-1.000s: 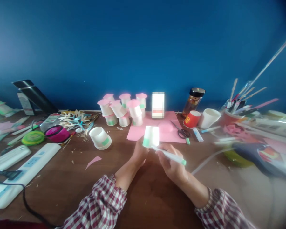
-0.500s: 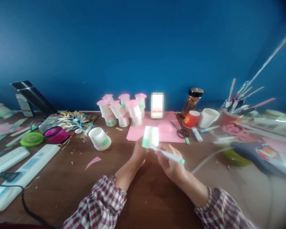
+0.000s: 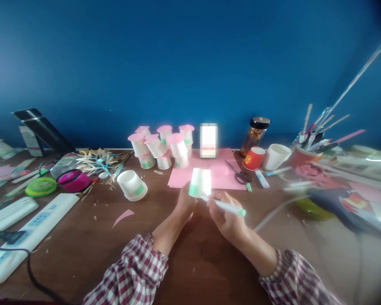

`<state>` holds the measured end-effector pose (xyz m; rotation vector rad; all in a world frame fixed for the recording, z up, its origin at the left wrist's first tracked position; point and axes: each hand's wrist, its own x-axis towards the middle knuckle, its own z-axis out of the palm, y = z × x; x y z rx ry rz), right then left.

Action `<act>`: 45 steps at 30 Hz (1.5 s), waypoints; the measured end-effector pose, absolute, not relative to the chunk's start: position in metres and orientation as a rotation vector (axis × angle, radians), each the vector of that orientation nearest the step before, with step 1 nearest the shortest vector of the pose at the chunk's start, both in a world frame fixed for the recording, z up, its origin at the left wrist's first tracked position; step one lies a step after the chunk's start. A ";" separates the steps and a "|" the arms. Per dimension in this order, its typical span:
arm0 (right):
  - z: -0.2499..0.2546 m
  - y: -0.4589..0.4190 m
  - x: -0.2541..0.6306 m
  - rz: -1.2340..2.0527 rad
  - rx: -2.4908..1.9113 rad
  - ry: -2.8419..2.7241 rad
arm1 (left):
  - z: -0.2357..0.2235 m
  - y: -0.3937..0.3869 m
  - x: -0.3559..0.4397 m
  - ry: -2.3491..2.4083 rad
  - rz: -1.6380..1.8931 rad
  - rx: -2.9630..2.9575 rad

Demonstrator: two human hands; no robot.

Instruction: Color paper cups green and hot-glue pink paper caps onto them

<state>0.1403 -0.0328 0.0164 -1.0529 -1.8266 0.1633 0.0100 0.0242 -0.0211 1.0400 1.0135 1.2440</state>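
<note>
My left hand point(image 3: 184, 204) grips a small white paper cup point(image 3: 200, 182) held upside down, with a green patch near its rim. My right hand point(image 3: 227, 216) is closed round a white marker with a green end point(image 3: 225, 205), and the marker's tip touches the cup's lower edge. Both hands hover over the brown table point(image 3: 190, 262), just in front of a pink paper sheet point(image 3: 180, 178). Behind the sheet stands a cluster of white cups with pink tops point(image 3: 161, 146).
A white cup point(image 3: 132, 185) lies tipped to the left. Scissors point(image 3: 239, 174), a red cup point(image 3: 254, 158), a white cup point(image 3: 275, 156) and a jar point(image 3: 255, 134) stand at the right. Power strips point(image 3: 25, 228) lie at the left. A glue gun point(image 3: 346, 207) lies right.
The hands, cup and marker keep almost the same pose. The view has drifted slightly, nothing else on the table moved.
</note>
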 end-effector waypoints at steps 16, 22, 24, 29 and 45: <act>0.015 -0.033 0.143 0.207 -1.092 -1.757 | -0.026 0.026 0.010 0.979 1.237 1.052; 0.014 -0.032 0.143 0.282 -1.062 -1.785 | -0.030 0.028 0.009 0.976 1.271 1.059; 0.013 -0.032 0.143 0.294 -1.059 -1.780 | -0.030 0.028 0.009 0.973 1.282 1.045; 0.012 -0.031 0.144 0.289 -1.047 -1.757 | -0.026 0.026 0.011 0.961 1.261 1.004; 0.013 -0.031 0.146 0.264 -1.043 -1.733 | -0.021 0.023 0.011 1.001 1.242 0.980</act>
